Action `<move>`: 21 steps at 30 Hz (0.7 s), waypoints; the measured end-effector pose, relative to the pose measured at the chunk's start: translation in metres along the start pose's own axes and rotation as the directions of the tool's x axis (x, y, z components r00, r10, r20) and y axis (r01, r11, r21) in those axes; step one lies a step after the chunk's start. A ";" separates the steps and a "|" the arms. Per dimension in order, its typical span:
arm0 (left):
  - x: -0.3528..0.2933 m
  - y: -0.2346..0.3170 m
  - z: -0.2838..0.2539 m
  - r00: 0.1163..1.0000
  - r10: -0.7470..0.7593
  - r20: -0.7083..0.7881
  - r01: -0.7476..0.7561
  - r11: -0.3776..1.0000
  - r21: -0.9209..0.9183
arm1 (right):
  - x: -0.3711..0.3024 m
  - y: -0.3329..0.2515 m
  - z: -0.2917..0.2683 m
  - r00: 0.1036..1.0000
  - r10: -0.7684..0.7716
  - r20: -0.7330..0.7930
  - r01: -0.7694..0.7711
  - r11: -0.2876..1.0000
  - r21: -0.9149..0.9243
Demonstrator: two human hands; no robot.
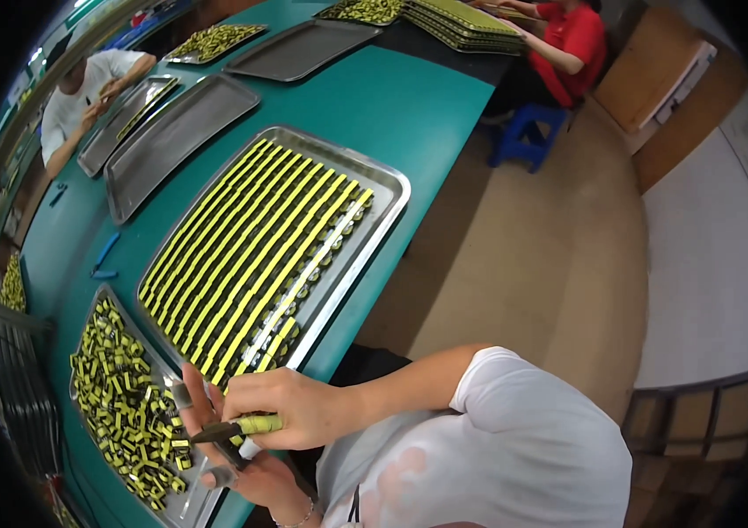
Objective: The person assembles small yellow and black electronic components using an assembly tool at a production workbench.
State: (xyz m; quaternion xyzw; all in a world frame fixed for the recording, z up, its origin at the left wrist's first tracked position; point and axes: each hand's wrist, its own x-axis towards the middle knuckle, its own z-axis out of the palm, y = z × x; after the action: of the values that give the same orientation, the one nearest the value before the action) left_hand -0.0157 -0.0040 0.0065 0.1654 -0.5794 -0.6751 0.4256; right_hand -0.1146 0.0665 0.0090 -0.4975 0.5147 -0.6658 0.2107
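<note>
My right hand (281,407) is closed round the yellow-green handles of pliers (215,433), with the dark jaws pointing left. Just below it, my left hand (255,480) is held palm up with its fingers stretched and spread. Grey wraps cover some of its fingertips. The plier jaws lie between its thumb and fingers; whether a small part sits there is hidden. Under and left of my hands is a metal tray (182,515) heaped with loose yellow-and-black components (123,396). Beyond them, a larger metal tray (383,180) carries rows of the same components, its nearest row short.
Blue-handled pliers (104,257) lie on the green table (426,97). Bare grey trays (185,132) and a tray of parts (215,42) stand farther back. Co-workers in white (83,97) and red (574,44) sit around it. A blue stool (528,136) stands on the floor.
</note>
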 end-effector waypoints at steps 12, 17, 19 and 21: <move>0.007 0.020 0.012 0.976 -0.180 -0.122 -0.099 0.134 -0.986 | 0.003 -0.004 0.011 0.996 -0.070 -0.052 0.065 0.993 -0.103; 0.004 0.012 0.001 0.979 -0.173 -0.105 0.058 0.739 -0.671 | 0.013 -0.001 0.005 0.987 -0.136 0.083 0.147 0.976 -0.158; 0.005 0.012 0.002 0.987 -0.161 -0.001 0.153 0.940 -0.305 | 0.020 -0.005 -0.003 0.961 -0.212 0.178 0.253 0.934 -0.252; 0.006 0.010 -0.014 0.980 -0.187 0.068 0.197 0.862 -0.468 | 0.024 -0.007 -0.007 0.944 -0.255 0.210 0.304 0.918 -0.254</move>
State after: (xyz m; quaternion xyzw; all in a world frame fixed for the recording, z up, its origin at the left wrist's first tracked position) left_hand -0.0053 -0.0169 0.0135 0.1069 -0.3824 -0.8365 0.3777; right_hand -0.1293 0.0532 0.0261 -0.6469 0.5076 -0.5628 0.0838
